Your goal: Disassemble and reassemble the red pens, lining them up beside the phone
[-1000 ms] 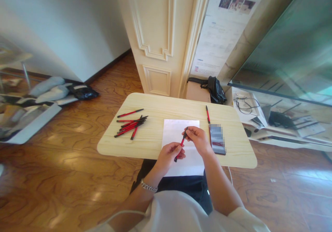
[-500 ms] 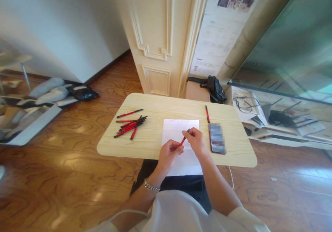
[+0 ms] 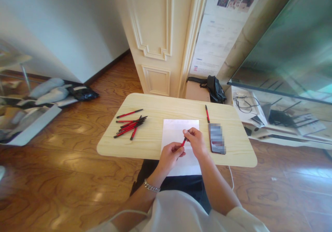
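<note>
Red pen (image 3: 183, 142) is off the table, held over the white paper (image 3: 178, 128), tilted with its upper end toward 1 o'clock. Your left hand (image 3: 169, 155) is curled round the lower end. Your right hand (image 3: 195, 141) pinches the upper end with the fingertips, so both are gripping the same pen. The tip and the cap are hidden under your fingers.

My read: work along the pen's axis, no bending, with the grips close together and over the paper so a loose part lands there.

Phone (image 3: 217, 138) is at 3 o'clock, just beside your right hand. A single pen (image 3: 207, 113) is at 1 o'clock.

Containers: the pen pile (image 3: 129, 124) at 9 o'clock lies loose on the table (image 3: 145, 145) — no holder. A black bag (image 3: 216, 88) sits past the far edge at 1 o'clock — contents not visible.
</note>
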Motion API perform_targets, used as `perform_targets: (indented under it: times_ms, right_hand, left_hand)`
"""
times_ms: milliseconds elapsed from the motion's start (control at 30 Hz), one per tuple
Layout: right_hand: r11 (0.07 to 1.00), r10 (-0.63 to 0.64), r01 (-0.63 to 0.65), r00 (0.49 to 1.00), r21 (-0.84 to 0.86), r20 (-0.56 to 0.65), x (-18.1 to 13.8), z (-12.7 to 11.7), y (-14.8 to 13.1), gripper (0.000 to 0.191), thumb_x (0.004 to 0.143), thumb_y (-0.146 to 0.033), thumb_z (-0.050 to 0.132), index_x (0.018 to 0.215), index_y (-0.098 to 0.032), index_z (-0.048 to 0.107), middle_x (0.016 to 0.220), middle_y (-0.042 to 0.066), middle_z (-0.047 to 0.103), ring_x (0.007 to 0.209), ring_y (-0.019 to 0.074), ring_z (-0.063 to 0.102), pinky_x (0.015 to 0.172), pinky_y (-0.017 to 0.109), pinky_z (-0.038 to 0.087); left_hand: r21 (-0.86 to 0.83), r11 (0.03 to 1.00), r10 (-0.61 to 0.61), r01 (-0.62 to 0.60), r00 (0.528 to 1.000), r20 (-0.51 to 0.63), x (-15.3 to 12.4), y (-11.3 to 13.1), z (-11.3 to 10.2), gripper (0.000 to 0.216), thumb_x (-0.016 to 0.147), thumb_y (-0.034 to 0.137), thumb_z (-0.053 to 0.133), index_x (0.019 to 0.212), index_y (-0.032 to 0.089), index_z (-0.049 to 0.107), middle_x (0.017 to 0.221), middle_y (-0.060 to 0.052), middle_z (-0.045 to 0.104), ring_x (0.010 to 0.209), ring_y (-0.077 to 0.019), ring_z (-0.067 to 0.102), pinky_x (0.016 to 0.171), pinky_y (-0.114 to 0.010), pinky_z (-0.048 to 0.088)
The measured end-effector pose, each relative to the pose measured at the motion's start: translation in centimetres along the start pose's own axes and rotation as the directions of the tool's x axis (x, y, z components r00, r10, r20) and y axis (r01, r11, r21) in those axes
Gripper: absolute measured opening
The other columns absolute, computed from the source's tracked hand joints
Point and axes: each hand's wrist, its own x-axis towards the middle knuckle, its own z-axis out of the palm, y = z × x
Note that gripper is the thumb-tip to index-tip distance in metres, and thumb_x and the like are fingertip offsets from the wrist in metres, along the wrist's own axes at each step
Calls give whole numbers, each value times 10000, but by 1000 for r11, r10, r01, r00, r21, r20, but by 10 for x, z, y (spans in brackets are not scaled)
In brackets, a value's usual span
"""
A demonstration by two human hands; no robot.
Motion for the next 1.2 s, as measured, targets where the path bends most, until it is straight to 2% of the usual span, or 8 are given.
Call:
perform_targets:
  times_ms: [167, 367, 533, 700, 867, 1067, 1200]
  right_hand:
    - [993, 53, -61, 995, 99, 84, -3, 0, -4, 349, 769, -512, 579, 916, -205, 658, 832, 45, 672, 735, 154, 595, 612, 262, 422]
    - [1000, 5, -5, 1000, 6, -13, -2, -2, -1, 273, 681, -443, 701, 729, -186, 621, 664, 3, 627, 604, 118, 538, 600, 256, 411]
    - [996, 54, -59, 996, 69, 74, -3, -1, -1, 359, 756, -509, 586, 926, -203, 663, 870, 62, 682, 755, 164, 601, 625, 274, 432]
    - [1000, 15, -15, 1000, -3, -9, -3, -1, 2, 279, 681, -451, 692, 742, -184, 640, 714, 23, 658, 644, 134, 566, 619, 267, 422]
    - [997, 45, -50, 996, 66, 74, -4, 1, 0, 360, 761, -507, 584, 934, -200, 661, 874, 64, 686, 746, 162, 599, 626, 279, 441]
    - [999, 4, -5, 999, -35, -32, -4, 1, 2, 305, 679, -477, 688, 710, -180, 624, 694, 39, 658, 641, 150, 565, 602, 275, 428]
    - [997, 35, -38, 998, 61, 55, -6, 2, 2, 343, 758, -506, 592, 902, -204, 664, 837, 57, 683, 719, 159, 591, 616, 278, 440]
  left_hand:
    - [-49, 999, -17, 18, 1000, 11, 0, 0, 0, 370, 719, 434, 685, 915, 125, 639, 751, -71, 690, 672, -182, 668, 671, -312, 524]
    - [-72, 997, -32, 34, 999, 23, 0, 1, 1, 365, 708, 433, 697, 898, 129, 630, 752, -71, 693, 672, -187, 673, 668, -319, 528]
    - [-93, 995, -44, 46, 999, 23, 1, 3, 1, 392, 702, 449, 697, 908, 124, 624, 748, -76, 695, 676, -190, 675, 681, -330, 532]
    - [-88, 995, -38, 41, 999, 28, 0, 2, 0, 380, 709, 436, 697, 908, 122, 616, 758, -77, 692, 676, -186, 672, 677, -323, 532]
    - [-92, 994, -51, 53, 998, 23, 0, 1, 1, 391, 714, 451, 687, 912, 123, 612, 760, -81, 691, 671, -186, 672, 676, -327, 537]
    - [-85, 994, -75, 76, 997, 12, 0, 1, 2, 366, 705, 431, 699, 883, 122, 618, 746, -73, 690, 661, -187, 675, 658, -320, 537]
    - [-96, 992, -79, 81, 997, 24, 0, 2, 2, 357, 704, 421, 704, 885, 125, 622, 740, -67, 688, 653, -183, 676, 646, -310, 539]
